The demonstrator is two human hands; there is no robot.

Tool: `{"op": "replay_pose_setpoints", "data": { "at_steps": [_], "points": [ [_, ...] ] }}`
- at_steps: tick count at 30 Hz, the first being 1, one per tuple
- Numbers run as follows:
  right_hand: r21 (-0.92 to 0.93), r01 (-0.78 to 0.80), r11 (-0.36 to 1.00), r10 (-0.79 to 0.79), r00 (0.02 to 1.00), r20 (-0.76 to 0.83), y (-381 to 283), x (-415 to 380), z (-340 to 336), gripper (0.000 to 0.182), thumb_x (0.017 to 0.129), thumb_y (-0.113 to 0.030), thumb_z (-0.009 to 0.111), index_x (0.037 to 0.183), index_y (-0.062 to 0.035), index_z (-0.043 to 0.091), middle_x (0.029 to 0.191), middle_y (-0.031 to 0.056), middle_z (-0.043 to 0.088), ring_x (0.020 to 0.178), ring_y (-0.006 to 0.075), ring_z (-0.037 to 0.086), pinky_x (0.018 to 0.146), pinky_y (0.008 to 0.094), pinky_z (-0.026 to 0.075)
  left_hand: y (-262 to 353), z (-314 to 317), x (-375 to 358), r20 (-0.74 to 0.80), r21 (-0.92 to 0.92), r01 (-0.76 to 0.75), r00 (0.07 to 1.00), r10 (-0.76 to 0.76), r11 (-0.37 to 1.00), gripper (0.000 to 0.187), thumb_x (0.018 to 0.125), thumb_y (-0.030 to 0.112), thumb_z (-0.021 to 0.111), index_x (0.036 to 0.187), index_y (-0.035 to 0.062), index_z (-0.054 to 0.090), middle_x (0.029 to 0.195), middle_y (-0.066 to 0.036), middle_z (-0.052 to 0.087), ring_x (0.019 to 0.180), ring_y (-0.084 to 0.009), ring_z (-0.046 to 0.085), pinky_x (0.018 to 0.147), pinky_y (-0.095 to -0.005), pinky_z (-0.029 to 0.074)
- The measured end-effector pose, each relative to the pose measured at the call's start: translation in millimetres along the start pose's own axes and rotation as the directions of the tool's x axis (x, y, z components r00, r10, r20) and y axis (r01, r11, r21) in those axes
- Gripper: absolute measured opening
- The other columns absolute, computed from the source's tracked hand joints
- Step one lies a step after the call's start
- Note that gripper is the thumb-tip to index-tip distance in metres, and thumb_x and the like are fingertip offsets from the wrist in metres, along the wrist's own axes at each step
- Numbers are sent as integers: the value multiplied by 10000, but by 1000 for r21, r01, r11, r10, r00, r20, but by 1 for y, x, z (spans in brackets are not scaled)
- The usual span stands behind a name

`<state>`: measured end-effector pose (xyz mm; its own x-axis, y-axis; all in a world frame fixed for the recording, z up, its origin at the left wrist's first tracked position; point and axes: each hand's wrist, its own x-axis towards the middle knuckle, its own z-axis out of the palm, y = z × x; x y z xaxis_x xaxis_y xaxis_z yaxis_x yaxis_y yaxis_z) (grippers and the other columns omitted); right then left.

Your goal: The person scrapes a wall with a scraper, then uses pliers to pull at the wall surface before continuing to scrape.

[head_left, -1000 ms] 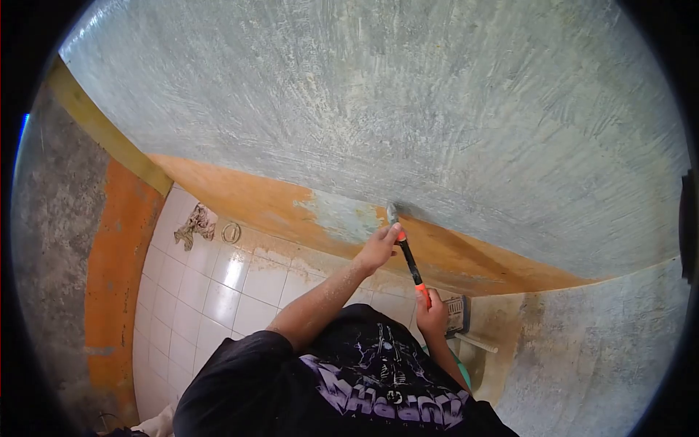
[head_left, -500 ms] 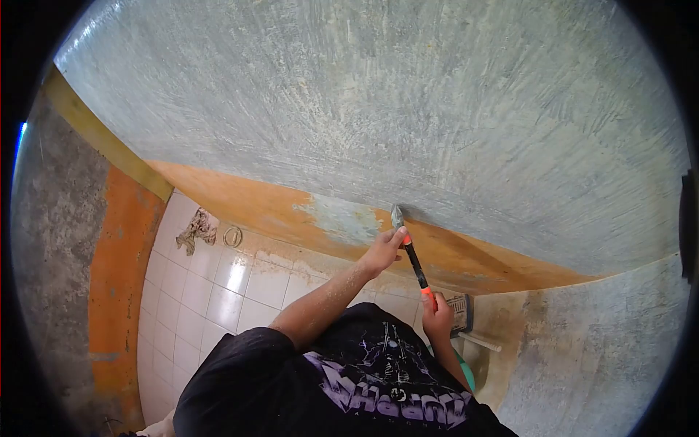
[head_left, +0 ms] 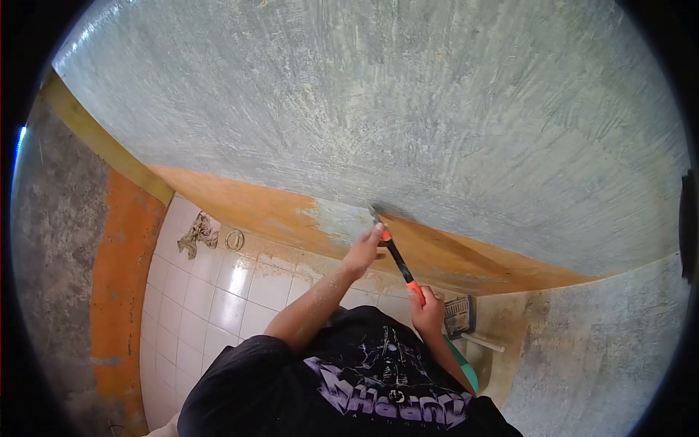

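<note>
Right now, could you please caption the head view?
Left hand and right hand grip a scraper at a grey and orange wall.

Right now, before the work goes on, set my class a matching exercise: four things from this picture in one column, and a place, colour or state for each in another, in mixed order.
Things:
1. Left hand
2. Cloth
3. Right hand
4. Scraper

Descriptions:
A. Has a black and orange handle
B. Its grip is on the handle end farther from the grey wall
C. Its grip is nearer that wall
D. Lies crumpled on white floor tiles

Right pairs: 1-C, 2-D, 3-B, 4-A
</note>
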<state>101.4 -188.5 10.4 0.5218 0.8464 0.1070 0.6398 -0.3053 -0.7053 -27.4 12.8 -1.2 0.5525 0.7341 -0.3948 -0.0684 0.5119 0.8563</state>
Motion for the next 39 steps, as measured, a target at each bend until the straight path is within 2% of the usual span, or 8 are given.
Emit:
{"op": "replay_pose_setpoints", "data": {
  "at_steps": [4, 7, 10, 12, 19, 25, 31, 39],
  "points": [
    [27, -31, 999, 31, 1000, -5, -7, -1, 2, 287, 912, -361, 662, 893, -75, 647, 612, 182, 593, 579, 388, 627, 519, 458, 454, 2, -8, 2, 41, 12, 39, 998, -39, 999, 502, 1017, 560, 426, 1175, 114, 596, 1127, -37, 602, 1082, -182, 570, 904, -451, 493],
    [83, -115, 990, 112, 993, 38, -7, -6, -11, 283, 919, -324, 660, 890, -42, 644, 627, 181, 572, 576, 367, 596, 539, 416, 444, -4, 6, 6, 78, 14, 83, 993, -84, 996, 499, 1021, 559, 414, 1172, 119, 593, 1141, -37, 600, 1089, -188, 569, 922, -462, 481],
    [27, -24, 999, 24, 999, 22, -7, -3, -2, 277, 922, -314, 662, 884, -40, 637, 628, 181, 573, 578, 366, 601, 538, 417, 444, 0, -5, 3, 56, 40, 38, 998, -40, 999, 501, 1022, 560, 406, 1185, 121, 583, 1147, -44, 604, 1093, -188, 570, 923, -461, 479],
    [-8, 5, 1000, -5, 1000, 14, -15, 5, 12, 287, 916, -357, 657, 895, -72, 636, 625, 183, 596, 595, 392, 623, 535, 461, 457, 9, -23, 1, 42, 2, 21, 999, -21, 1000, 505, 1024, 561, 397, 1195, 121, 579, 1150, -50, 608, 1098, -190, 569, 917, -456, 480],
    [-27, 34, 999, -33, 999, 33, -30, 5, 24, 300, 913, -393, 648, 879, -97, 611, 617, 186, 612, 592, 408, 634, 527, 495, 463, 10, -38, 0, 47, -21, 28, 999, -27, 999, 528, 1027, 563, 382, 1210, 109, 579, 1156, -62, 615, 1110, -201, 565, 910, -441, 476],
    [-96, 16, 995, -11, 998, 55, -38, 3, 50, 315, 916, -416, 635, 881, -105, 602, 610, 179, 607, 589, 404, 632, 519, 495, 458, 26, -67, -11, 19, 63, 5, 1000, -7, 998, 574, 1022, 574, 384, 1217, 72, 584, 1171, -64, 603, 1099, -205, 562, 922, -448, 476],
    [-57, 14, 998, -15, 1000, -15, -54, 0, 44, 298, 912, -392, 650, 881, -98, 616, 617, 173, 604, 587, 395, 629, 515, 476, 451, 31, -65, -7, 67, 25, 66, 995, -68, 997, 608, 1011, 591, 404, 1245, 61, 589, 1209, -66, 584, 1133, -211, 536, 929, -451, 482],
    [-40, -43, 998, 41, 998, -44, -63, -10, 66, 306, 914, -378, 657, 854, -80, 618, 587, 161, 566, 556, 381, 607, 512, 444, 440, 38, -86, -7, 126, 114, 44, 990, -58, 992, 589, 1009, 577, 424, 1220, 52, 589, 1225, -73, 579, 1152, -229, 529, 949, -455, 481]
  ]
}}
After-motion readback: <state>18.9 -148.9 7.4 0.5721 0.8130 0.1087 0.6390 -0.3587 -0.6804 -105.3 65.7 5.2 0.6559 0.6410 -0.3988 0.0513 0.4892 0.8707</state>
